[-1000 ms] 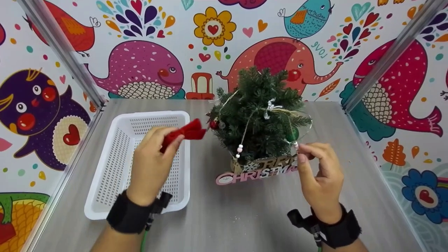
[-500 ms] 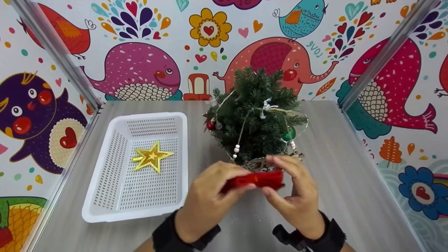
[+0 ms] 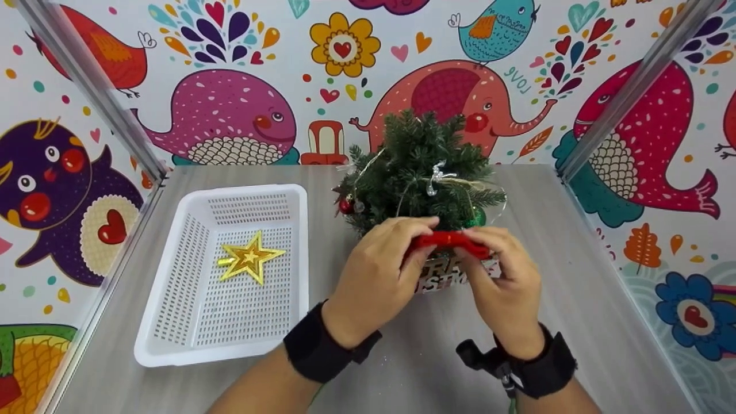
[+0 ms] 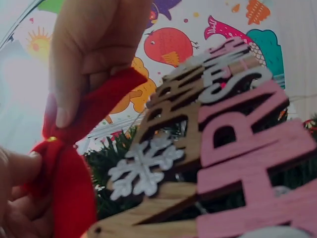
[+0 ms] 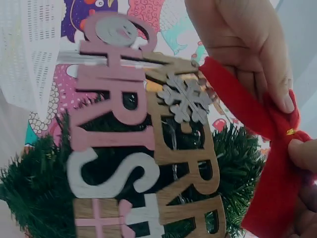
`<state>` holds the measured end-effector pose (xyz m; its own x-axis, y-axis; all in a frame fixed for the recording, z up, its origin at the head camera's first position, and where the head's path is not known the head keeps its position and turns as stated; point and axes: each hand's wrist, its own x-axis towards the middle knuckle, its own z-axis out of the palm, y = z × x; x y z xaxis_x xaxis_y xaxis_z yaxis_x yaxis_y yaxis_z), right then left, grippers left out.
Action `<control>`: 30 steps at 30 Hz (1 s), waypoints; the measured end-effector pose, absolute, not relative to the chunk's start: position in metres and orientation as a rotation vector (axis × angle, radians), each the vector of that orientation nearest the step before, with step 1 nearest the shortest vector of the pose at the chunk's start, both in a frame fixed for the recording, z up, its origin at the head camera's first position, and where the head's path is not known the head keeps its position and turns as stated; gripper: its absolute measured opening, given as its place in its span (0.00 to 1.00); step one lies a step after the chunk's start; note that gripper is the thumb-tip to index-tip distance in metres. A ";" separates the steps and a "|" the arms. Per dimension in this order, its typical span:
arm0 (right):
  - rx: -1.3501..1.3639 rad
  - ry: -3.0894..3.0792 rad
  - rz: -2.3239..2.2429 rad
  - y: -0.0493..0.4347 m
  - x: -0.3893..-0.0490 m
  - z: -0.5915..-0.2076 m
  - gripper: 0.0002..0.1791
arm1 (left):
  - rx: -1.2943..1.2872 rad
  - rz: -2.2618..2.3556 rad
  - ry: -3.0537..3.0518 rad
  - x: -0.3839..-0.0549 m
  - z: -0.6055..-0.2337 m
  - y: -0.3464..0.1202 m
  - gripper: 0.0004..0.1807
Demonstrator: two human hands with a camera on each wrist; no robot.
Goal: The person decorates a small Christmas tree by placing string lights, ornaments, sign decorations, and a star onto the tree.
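Both hands pinch a red fabric bow [image 3: 448, 238] with a small gold tie at its middle. The left hand [image 3: 374, 282] grips its left side and the right hand [image 3: 509, 282] its right side. Just behind the bow, a small green Christmas tree [image 3: 422, 155] stands on the table, its lower front partly hidden by the hands. At its foot is a wooden Merry Christmas sign [image 5: 114, 94] with pink, white and brown letters and a snowflake [image 4: 145, 166]. In the right wrist view, the bow's tail [image 5: 270, 198] hangs down beside the sign.
A white perforated basket [image 3: 303, 253] stands on the left with a gold star [image 3: 251, 257] inside. The tree bears a red ball [image 3: 346, 204], a green ball [image 3: 475, 217] and a clear ribbon ornament [image 3: 435, 179]. Patterned panels surround the grey table [image 3: 581, 287].
The left hand has carried the bow from over the basket to the front of the tree, uncovering the star. The right hand has left the bead string and taken hold of the bow.
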<state>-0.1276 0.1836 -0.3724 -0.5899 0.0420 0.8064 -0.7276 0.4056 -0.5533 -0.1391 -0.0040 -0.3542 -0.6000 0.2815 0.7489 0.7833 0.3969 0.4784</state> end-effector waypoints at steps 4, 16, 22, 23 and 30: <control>0.553 -1.957 1.211 0.183 -0.132 -0.370 0.18 | -0.872 -1.139 -2.145 -0.144 -0.355 0.000 0.09; 0.500 -2.135 1.174 0.183 -0.132 -0.375 0.16 | -0.793 -1.031 -2.312 -0.148 -0.358 -0.001 0.11; 0.504 -2.246 1.190 0.186 -0.129 -0.374 0.14 | -0.734 -0.926 -2.340 -0.150 -0.362 -0.004 0.14; 0.496 -2.263 1.183 0.187 -0.129 -0.373 0.13 | -0.719 -0.913 -2.331 -0.151 -0.363 -0.004 0.14; 0.399 -2.349 1.060 0.187 -0.134 -0.367 0.02 | -0.658 -0.795 -2.275 -0.152 -0.367 -0.004 0.13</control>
<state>-0.1336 0.1873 -0.3675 -0.8173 -0.0495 0.5741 -0.4632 0.6490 -0.6035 -0.1519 -0.0037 -0.3666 -0.6753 0.2409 0.6971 0.6225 0.6931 0.3634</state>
